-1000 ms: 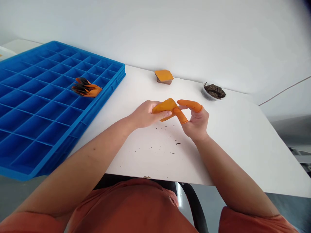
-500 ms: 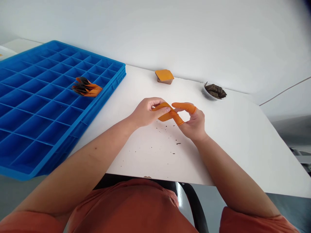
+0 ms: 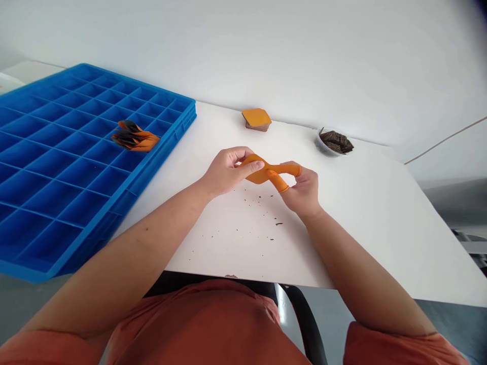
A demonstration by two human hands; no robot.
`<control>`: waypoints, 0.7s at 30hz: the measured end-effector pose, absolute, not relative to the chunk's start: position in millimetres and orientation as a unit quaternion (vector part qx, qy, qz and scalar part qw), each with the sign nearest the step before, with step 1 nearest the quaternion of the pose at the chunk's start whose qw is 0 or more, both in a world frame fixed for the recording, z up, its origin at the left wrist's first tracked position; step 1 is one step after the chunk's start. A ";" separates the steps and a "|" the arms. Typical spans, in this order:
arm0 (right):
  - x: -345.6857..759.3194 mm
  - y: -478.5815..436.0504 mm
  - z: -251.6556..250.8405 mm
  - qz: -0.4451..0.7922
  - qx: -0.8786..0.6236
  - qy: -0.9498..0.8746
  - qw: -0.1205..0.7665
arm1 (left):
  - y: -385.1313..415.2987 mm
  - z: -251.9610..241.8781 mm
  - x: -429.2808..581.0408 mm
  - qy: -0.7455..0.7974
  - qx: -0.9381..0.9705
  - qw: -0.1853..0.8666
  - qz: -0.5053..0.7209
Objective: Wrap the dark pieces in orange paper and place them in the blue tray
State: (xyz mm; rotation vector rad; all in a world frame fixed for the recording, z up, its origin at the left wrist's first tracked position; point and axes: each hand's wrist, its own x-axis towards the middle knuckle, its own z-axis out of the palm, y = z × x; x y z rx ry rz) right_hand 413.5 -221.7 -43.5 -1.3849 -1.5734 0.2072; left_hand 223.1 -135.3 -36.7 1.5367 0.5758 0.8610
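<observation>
Left hand [image 3: 230, 172] grips thin, flat orange piece [image 3: 255, 177] above white table [image 3: 380, 218]. Right hand [image 3: 302, 190], orange-sheathed, now pinches piece's right edge; index finger stood apart earlier. Hands slightly farther off.

Apparently a workshop, crumb-strewn white worktop [image 3: 380, 218], blue compartment tray [image 3: 38, 275], tub [image 3: 322, 147] of brown flakes [image 3: 337, 142], finger cots [image 3: 278, 181] on the right hand [image 3: 302, 188]

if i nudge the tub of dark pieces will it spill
The tub looks like thin plastic, so probably light. The dark pieces heap above its rim, so some could spill. Perhaps brittle too: dark crumbs lie on the table.
</observation>
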 end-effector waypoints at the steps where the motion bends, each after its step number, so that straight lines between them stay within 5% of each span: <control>1: 413.3 -221.7 -43.4 0.083 -0.572 -0.651 0.493 | -135.2 -37.3 223.5 0.246 0.656 0.611 0.370; 21: 410.6 -222.5 -37.2 0.109 -0.523 -0.652 0.538 | -137.5 -40.7 223.0 0.233 0.630 0.677 0.301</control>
